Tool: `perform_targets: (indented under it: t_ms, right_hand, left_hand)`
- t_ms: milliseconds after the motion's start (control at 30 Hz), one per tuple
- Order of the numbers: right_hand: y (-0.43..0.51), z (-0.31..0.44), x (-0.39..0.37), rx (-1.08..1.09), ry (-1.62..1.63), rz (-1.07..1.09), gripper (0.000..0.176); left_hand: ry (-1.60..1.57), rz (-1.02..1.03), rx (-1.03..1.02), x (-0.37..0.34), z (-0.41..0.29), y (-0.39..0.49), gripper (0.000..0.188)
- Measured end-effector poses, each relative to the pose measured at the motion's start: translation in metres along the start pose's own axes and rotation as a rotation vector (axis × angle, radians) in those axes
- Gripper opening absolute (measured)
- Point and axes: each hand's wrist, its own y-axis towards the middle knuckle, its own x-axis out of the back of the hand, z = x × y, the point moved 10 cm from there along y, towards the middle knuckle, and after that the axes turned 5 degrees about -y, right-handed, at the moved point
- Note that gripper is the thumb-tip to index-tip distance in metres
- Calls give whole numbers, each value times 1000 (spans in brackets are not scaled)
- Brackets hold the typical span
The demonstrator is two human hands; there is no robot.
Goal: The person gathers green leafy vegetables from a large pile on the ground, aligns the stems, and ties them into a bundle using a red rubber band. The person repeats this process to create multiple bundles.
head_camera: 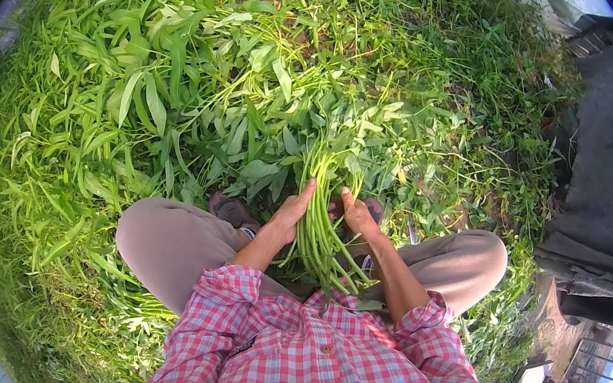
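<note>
A thick bunch of long green leafy stems [321,223], which looks like water spinach, lies between my two hands, above the ground and between my bent knees. My left hand [295,207] wraps the bunch from its left side, thumb pointing up along the stems. On the other side, my right hand [357,213] grips a few stems at the bunch's right edge, its thumb raised. The cut stem ends hang towards my shirt, and the leaves point away from me. Some of my fingers are hidden behind the stems.
Dense leafy plants [146,81] grow in front and to the left. Cut or flattened stalks lie around my shoes [233,210]. On the right, a dark grey sheet [611,152] runs beside the plants, with bare soil [556,320] below it. A thin blade-like object [412,231] stands near my right knee.
</note>
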Motion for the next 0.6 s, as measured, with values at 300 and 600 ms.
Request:
perform_targets:
  t_ms: [300,600]
  right_hand:
    - [-52,5,5,-230,75,213,60]
    - [-34,-3,-8,-206,713,112,41]
  left_hand:
    - [-149,-46,17,3,13,6,51]
    - [-37,-35,-41,5,13,4,37]
